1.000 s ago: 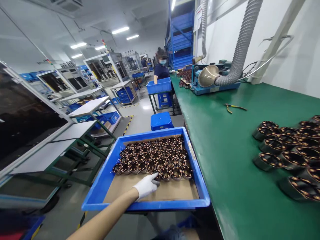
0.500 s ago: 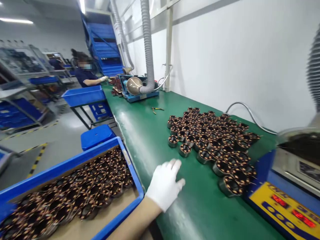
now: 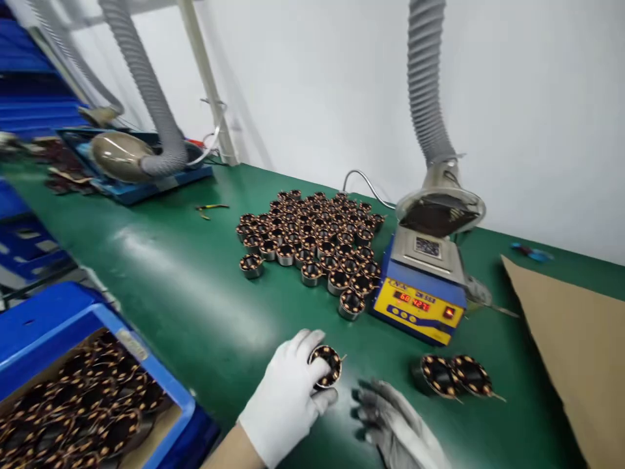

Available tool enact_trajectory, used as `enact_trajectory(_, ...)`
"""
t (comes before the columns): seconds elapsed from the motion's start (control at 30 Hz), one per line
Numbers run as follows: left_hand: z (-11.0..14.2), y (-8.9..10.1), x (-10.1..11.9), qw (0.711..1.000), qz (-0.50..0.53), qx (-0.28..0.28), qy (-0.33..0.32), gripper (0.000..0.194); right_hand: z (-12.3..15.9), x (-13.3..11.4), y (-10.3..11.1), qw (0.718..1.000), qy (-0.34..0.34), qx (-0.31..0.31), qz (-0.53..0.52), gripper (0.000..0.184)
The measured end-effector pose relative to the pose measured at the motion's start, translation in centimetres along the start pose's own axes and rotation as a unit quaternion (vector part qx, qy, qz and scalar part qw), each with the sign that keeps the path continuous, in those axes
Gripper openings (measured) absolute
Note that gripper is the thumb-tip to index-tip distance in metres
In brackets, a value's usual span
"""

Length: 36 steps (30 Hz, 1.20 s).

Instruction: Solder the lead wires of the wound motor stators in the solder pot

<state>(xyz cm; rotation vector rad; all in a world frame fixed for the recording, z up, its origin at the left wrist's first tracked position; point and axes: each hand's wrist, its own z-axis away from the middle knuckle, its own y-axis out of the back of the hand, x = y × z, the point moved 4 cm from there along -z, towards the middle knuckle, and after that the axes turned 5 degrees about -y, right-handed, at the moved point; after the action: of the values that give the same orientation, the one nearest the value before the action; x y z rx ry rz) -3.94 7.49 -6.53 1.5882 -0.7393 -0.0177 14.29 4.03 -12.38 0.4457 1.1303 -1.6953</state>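
Note:
White-gloved, my left hand (image 3: 288, 391) has its fingers closed around a motor stator (image 3: 333, 355), a ring with copper windings, at the front of the green bench. My right hand (image 3: 390, 423) is just to the right of it, in a glove with dark, soiled fingers; they are apart with nothing in them. Two more stators (image 3: 454, 376) stand side by side beyond my right hand. A large cluster of stators (image 3: 312, 228) covers the middle of the bench farther back.
A blue and yellow soldering pot (image 3: 420, 293) with a red display sits under an extraction hood (image 3: 439, 202). Brown cardboard (image 3: 576, 339) lies at right. A blue bin (image 3: 161, 384) of stators stands at lower left. Yellow-handled cutters (image 3: 212, 207) lie near another hose (image 3: 146, 85).
The view has swung to the right. My left hand, empty before, now holds a stator. My right hand has come into view, along with the soldering pot's hood and the cardboard.

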Motion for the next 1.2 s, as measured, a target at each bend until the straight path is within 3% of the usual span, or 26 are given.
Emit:
enact_trajectory(0.07, 0.8, -2.0, 2.0, 0.998, 0.058, -0.004, -0.037, 0.036, -0.2, -0.5, -0.1, 0.999, 0.007, 0.032, -0.032, 0.047)
enact_trajectory(0.17, 1.2, -3.9, 3.9, 0.989, 0.134, 0.007, -0.056, 0.041, 0.1, -1.6, -0.4, 0.998, 0.008, 0.059, 0.006, 0.047)
enact_trajectory(0.27, 1.1, -4.2, 4.8, 0.982, 0.167, 0.039, -0.073, 0.039, 0.3, -2.5, -0.6, 0.994, 0.008, 0.064, 0.090, 0.033)
enact_trajectory(0.43, 0.5, -3.8, 4.7, 0.971, 0.213, 0.044, -0.096, 0.035, 0.2, -3.3, -0.2, 0.963, 0.142, 0.089, 0.212, 0.007)
enact_trajectory(0.5, 0.3, -3.5, 4.5, 0.953, 0.296, 0.028, -0.050, 0.024, 0.5, -3.5, 0.0, 0.952, 0.180, 0.097, 0.226, 0.005)
enact_trajectory(0.57, 0.4, -3.7, 4.5, 0.891, 0.451, -0.029, 0.036, 0.011, 1.3, -4.4, 0.3, 0.940, 0.245, 0.123, 0.204, 0.004)
enact_trajectory(0.67, 0.9, -3.6, 5.5, 0.735, 0.657, -0.114, 0.120, 0.007, 3.2, -6.6, 1.2, 0.910, 0.366, 0.175, 0.090, 0.007)
enact_trajectory(0.7, 1.0, -3.3, 5.9, 0.698, 0.694, -0.118, 0.131, 0.009, 3.7, -7.1, 1.3, 0.903, 0.386, 0.173, 0.067, 0.006)
enact_trajectory(0.73, 1.0, -3.0, 6.1, 0.680, 0.710, -0.114, 0.143, 0.010, 3.9, -7.4, 1.1, 0.906, 0.387, 0.155, 0.067, 0.004)
enact_trajectory(0.8, 0.7, -2.2, 6.3, 0.695, 0.693, -0.099, 0.162, 0.009, 3.8, -7.3, 0.3, 0.931, 0.337, 0.104, 0.096, 0.003)
enact_trajectory(0.87, 0.1, -1.2, 6.3, 0.759, 0.631, -0.079, 0.140, 0.007, 3.2, -6.1, -0.6, 0.966, 0.238, 0.053, 0.082, 0.009)
enact_trajectory(0.93, -0.6, -0.5, 5.9, 0.817, 0.565, -0.059, 0.097, 0.005, 2.7, -4.3, -1.9, 0.991, 0.127, -0.014, 0.032, 0.034)
enact_trajectory(1.0, -1.1, -0.4, 5.3, 0.846, 0.528, -0.054, 0.043, 0.009, 2.5, -2.5, -3.2, 0.993, 0.044, -0.102, -0.029, 0.055)
enact_trajectory(1.07, -1.2, -0.7, 4.5, 0.878, 0.477, -0.040, 0.011, 0.015, 2.3, -0.9, -3.9, 0.984, -0.012, -0.152, -0.097, 0.054)
enact_trajectory(1.2, -0.3, -1.6, 4.0, 0.939, 0.338, 0.007, -0.060, 0.073, 1.8, 1.1, -3.6, 0.962, -0.084, -0.132, -0.226, 0.037)
